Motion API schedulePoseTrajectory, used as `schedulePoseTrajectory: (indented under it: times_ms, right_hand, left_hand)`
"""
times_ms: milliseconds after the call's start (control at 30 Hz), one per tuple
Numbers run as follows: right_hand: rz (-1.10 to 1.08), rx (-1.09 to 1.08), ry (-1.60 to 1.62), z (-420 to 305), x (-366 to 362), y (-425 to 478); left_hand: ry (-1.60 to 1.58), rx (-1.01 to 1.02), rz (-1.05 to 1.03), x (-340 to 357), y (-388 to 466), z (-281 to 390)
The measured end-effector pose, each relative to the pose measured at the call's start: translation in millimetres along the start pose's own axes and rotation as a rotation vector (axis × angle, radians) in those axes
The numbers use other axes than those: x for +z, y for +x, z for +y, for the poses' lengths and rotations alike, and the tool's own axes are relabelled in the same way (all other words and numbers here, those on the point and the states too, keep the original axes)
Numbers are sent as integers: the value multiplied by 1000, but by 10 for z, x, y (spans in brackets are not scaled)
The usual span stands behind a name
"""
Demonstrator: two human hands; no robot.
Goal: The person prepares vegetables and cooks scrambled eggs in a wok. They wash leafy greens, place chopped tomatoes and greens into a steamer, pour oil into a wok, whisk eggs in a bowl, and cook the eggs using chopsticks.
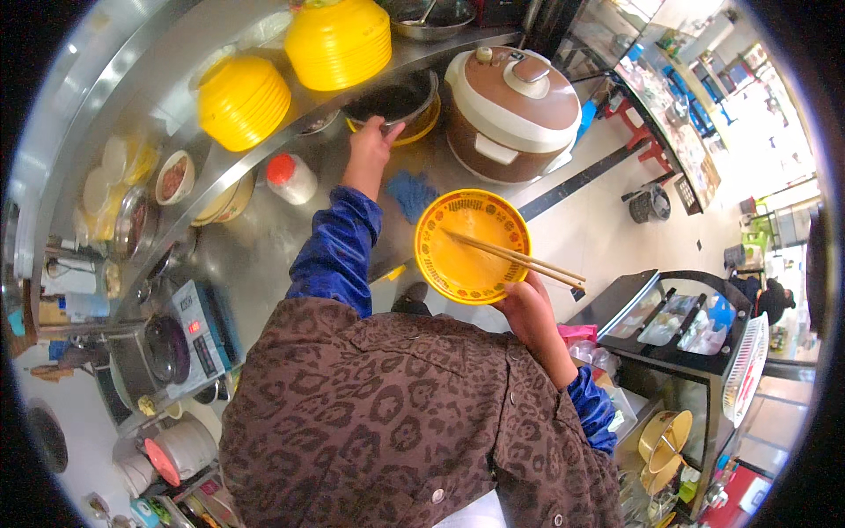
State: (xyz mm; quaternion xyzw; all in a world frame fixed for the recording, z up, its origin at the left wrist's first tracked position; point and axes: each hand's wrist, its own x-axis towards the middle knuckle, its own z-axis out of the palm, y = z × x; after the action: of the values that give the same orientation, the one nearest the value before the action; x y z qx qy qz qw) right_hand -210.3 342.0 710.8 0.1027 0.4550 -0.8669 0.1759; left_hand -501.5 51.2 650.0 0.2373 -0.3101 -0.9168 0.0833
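My left hand [375, 144] reaches forward and grips the near rim of a dark round pan [396, 99], which sits over a yellow dish on the steel counter, partly under a shelf. In my right hand [531, 307] is a yellow patterned bowl [472, 247], held by its near right rim. A pair of wooden chopsticks [528, 259] lies across the bowl and sticks out past its right side. A blue cloth [410, 195] lies on the counter between my left hand and the bowl.
A brown and white rice cooker [515, 115] stands ahead. Stacked yellow bowls [244, 105] rest on the steel shelf [264, 142]. A red-lidded jar [292, 178] is left of my left hand, a digital scale [198, 330] further left. A black-framed display case [660, 330] stands at right.
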Motion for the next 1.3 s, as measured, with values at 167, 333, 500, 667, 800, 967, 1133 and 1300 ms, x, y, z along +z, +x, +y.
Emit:
schedulePoseTrajectory:
  times_ms: [167, 333, 500, 667, 800, 967, 1133, 1300]
  right_hand:
    - [-12, 51, -12, -111, 244, 496]
    - [28, 70, -15, -108, 327, 850]
    - [81, 94, -23, -126, 359, 1029]
    - [146, 85, 2, -189, 454, 1094]
    - [172, 64, -29, -203, 442, 1084]
    - [193, 23, -37, -176, 406, 1019]
    - [288, 14, 34, -102, 400, 908]
    - [284, -46, 77, -76, 459, 711]
  left_hand:
    - [-16, 67, -167, 19, 685, -57]
    - [61, 57, -360, 202, 1222, -58]
    - [622, 276, -452, 168, 1219, -132]
    - [386, -112, -267, 469, 1571, -315]
    - [405, -187, -245, 703, 1794, -507]
    - [461, -233, -249, 834, 1887, -678]
    - [550, -287, -247, 822, 1601, -665]
    - [827, -80, -299, 566, 1649, -630]
